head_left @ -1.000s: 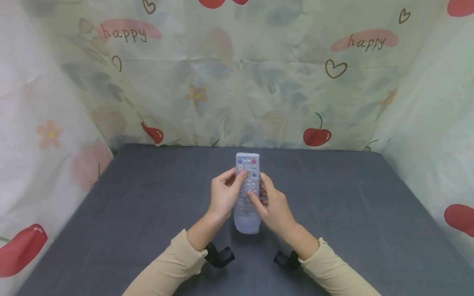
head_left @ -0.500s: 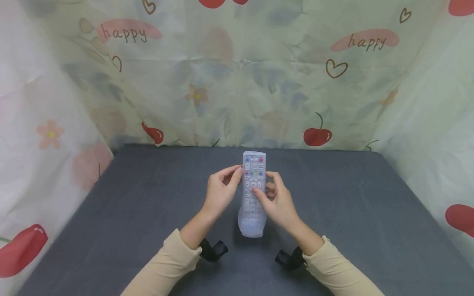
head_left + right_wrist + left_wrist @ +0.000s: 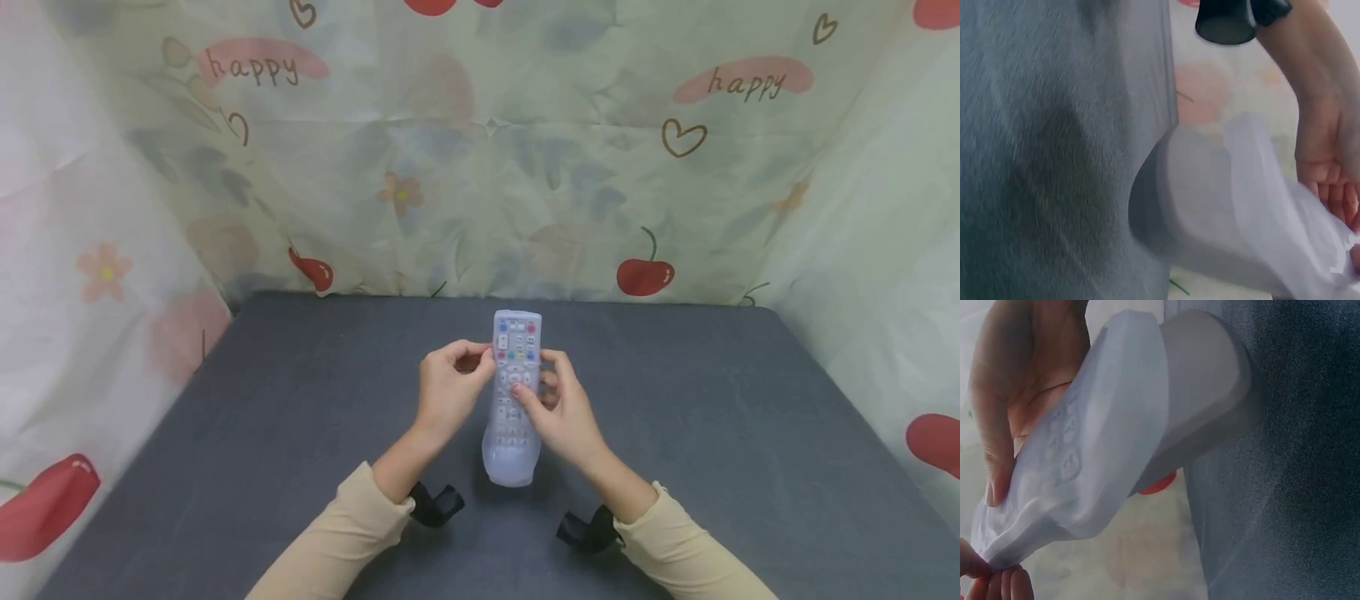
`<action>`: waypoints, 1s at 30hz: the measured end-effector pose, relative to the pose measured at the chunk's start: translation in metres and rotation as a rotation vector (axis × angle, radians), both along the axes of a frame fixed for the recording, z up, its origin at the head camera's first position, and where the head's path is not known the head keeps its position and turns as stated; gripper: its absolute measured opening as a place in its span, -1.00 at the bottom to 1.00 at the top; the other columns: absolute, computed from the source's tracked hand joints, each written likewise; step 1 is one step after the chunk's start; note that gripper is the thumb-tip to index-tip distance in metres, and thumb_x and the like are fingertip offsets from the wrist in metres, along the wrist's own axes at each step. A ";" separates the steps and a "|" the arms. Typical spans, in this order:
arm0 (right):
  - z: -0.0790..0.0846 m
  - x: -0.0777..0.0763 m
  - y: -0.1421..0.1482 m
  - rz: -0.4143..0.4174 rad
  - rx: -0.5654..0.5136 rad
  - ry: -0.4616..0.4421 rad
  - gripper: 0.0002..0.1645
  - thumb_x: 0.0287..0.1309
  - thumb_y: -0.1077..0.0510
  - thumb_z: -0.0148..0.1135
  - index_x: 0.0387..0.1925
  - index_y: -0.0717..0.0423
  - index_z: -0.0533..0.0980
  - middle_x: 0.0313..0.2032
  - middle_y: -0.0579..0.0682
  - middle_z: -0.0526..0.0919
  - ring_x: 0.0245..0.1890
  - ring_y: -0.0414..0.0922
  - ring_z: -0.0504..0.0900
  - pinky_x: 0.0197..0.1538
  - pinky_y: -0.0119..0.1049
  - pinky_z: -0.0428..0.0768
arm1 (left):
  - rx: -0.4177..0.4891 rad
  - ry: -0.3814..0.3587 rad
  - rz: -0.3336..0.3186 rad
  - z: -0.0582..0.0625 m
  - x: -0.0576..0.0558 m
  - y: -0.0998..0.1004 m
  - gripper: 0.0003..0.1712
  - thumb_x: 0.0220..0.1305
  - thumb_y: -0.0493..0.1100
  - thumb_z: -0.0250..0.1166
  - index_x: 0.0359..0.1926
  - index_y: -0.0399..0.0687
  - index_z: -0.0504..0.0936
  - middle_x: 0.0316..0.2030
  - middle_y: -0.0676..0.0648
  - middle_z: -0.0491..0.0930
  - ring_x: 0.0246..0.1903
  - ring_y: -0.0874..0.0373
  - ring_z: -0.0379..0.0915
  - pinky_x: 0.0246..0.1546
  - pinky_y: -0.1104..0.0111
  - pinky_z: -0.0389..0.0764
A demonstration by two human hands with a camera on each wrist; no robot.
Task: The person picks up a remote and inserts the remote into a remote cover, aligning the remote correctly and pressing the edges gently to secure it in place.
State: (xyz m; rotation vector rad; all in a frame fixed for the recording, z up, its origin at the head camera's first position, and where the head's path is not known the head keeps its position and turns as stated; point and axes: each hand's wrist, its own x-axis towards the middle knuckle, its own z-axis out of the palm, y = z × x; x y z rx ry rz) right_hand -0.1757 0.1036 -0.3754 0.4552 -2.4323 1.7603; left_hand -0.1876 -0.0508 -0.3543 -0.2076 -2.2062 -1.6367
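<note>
A grey remote control (image 3: 1207, 369) sits partly inside a translucent whitish cover (image 3: 1125, 394); its bare rounded end sticks out of the cover's open end in both wrist views. The head view shows the buttons through the cover (image 3: 513, 417). My right hand (image 3: 566, 417) grips the covered remote from the right, thumb on the button face and fingers curled at the side. With thumb and fingertips my left hand (image 3: 450, 387) pinches the cover's left edge near its upper part; that pinch also shows at the lower left of the left wrist view.
The remote is held over a dark grey cloth-covered table (image 3: 300, 433). A patterned curtain (image 3: 487, 208) with cherries and flowers stands behind it and at both sides. Black wrist cameras (image 3: 438, 504) jut inward from under both beige sleeves (image 3: 337, 533).
The remote and right hand have shifted slightly right. My left thumb has moved off the button face to the left edge, where the fingers pinch the cover.
</note>
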 end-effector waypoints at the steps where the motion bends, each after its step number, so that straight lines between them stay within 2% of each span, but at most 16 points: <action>1: 0.000 0.001 -0.001 -0.002 -0.008 -0.004 -0.49 0.20 0.27 0.17 0.12 0.20 0.21 -0.13 0.32 0.62 -0.28 0.10 0.70 -0.27 -0.21 0.66 | -0.008 0.003 0.004 0.000 0.000 0.000 -0.89 0.11 -0.30 0.27 -0.36 -0.24 0.70 -0.41 -0.17 0.71 -0.45 0.11 0.61 -0.43 0.47 0.60; 8: -0.001 0.004 -0.005 -0.029 -0.107 0.006 -0.51 0.21 0.32 0.13 0.11 0.22 0.18 -0.08 0.35 0.58 -0.27 0.17 0.70 -0.22 -0.15 0.66 | -0.049 0.011 0.003 0.004 0.002 0.004 -0.91 0.10 -0.32 0.24 -0.40 -0.24 0.67 -0.44 -0.16 0.70 -0.47 0.12 0.61 -0.44 0.43 0.61; 17: 0.000 0.006 -0.010 -0.067 -0.183 0.000 -0.52 0.21 0.36 0.10 0.12 0.24 0.17 -0.07 0.36 0.56 -0.25 0.19 0.69 -0.21 -0.24 0.66 | -0.047 0.005 0.016 0.006 0.005 0.006 -0.92 0.08 -0.31 0.23 -0.43 -0.23 0.65 -0.45 -0.15 0.70 -0.49 0.13 0.61 -0.45 0.42 0.61; 25: 0.006 0.003 -0.006 -0.061 -0.154 -0.017 -0.51 0.21 0.34 0.12 0.12 0.24 0.18 -0.06 0.36 0.56 -0.26 0.19 0.69 -0.21 -0.19 0.67 | -0.057 0.031 -0.001 0.007 0.007 0.007 -0.89 0.11 -0.32 0.18 -0.39 -0.23 0.64 -0.39 -0.16 0.70 -0.46 0.11 0.62 -0.43 0.43 0.62; 30: 0.009 0.000 -0.001 -0.049 -0.125 -0.062 -0.51 0.20 0.33 0.13 0.12 0.21 0.19 -0.08 0.35 0.57 -0.27 0.17 0.70 -0.23 -0.15 0.66 | -0.080 -0.039 -0.043 0.010 0.006 0.005 -0.82 0.19 -0.25 0.16 -0.26 -0.22 0.65 -0.36 -0.16 0.68 -0.40 0.08 0.61 -0.36 0.37 0.62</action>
